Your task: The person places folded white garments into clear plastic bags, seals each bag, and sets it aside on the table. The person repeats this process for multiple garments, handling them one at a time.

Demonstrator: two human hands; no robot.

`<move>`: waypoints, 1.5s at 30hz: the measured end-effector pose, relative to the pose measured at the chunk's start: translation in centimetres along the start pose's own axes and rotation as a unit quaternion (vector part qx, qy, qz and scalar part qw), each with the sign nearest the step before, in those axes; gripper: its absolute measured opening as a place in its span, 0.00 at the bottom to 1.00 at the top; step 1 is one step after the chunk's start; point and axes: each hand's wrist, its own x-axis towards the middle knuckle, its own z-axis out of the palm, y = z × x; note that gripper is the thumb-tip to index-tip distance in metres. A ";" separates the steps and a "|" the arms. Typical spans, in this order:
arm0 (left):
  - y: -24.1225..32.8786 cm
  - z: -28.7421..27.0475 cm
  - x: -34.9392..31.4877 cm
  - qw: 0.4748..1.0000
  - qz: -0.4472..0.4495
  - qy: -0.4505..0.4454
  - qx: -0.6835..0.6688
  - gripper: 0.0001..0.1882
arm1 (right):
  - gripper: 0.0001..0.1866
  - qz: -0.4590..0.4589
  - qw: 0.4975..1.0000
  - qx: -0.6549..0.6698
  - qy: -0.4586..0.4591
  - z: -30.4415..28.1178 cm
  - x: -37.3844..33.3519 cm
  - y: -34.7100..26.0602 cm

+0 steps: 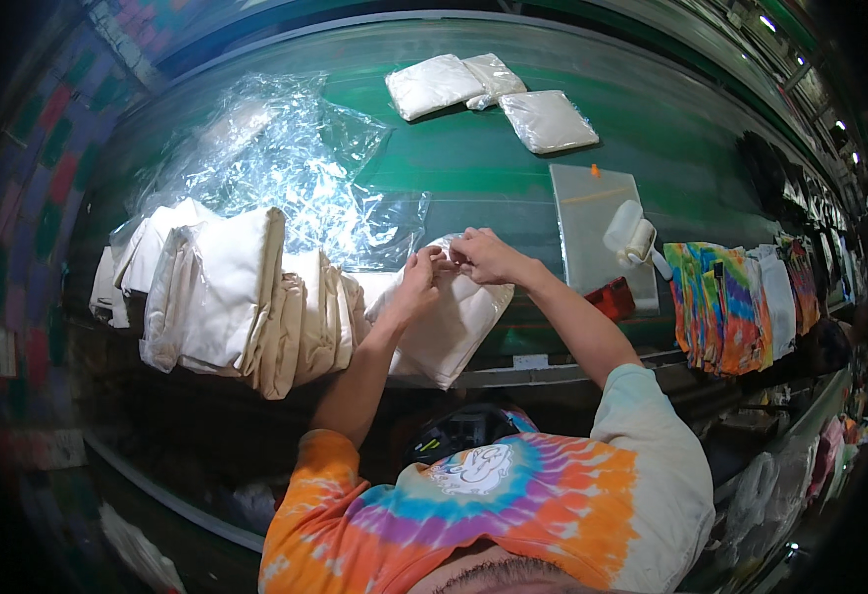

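Head view, packet: film-wrapped cream packet between the forearms, at the front of the green tabletop; lower corner juts past the front edge.
Left hand: fingers curled, seemingly pinching the packet's upper edge; film or cloth between the tips, cannot tell.
Right hand: fingers bent down, closed on the same edge close beside the left; thumb contact partly hidden.
Packet risk: could slide off the front if both hands let go, given the overhanging corner; a hard pull might split thin film.
Folded stack risk: folded cream cloth stack leans and overhangs the edge; a forearm bump might topple it.
Loose film risk: clear plastic bags lie near the fingers; could cling or snag.
Cloth: matte, creamy, soft rounded folds.
Film: glossy, crumpled, throwing bright glints.
Far packets: flat, squarish wrapped cream packets, two overlapping, one just beside.
Right side: smooth translucent sheet under a white roller-like tool; rainbow tie-dye garments in soft folds.
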 end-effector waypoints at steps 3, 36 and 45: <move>-0.3 0.9 0.1 0.986 -0.030 -0.010 0.164 0.32 | 0.14 0.000 0.997 -0.074 -0.001 0.2 -0.4 0.0; 0.0 2.2 -1.0 0.937 0.019 -0.074 0.341 0.49 | 0.12 0.029 0.989 0.025 -0.143 -0.4 -0.5 1.5; 0.1 2.8 -1.3 0.945 0.026 -0.031 0.324 0.54 | 0.14 -0.011 0.988 -0.128 -0.091 0.4 -0.9 -2.2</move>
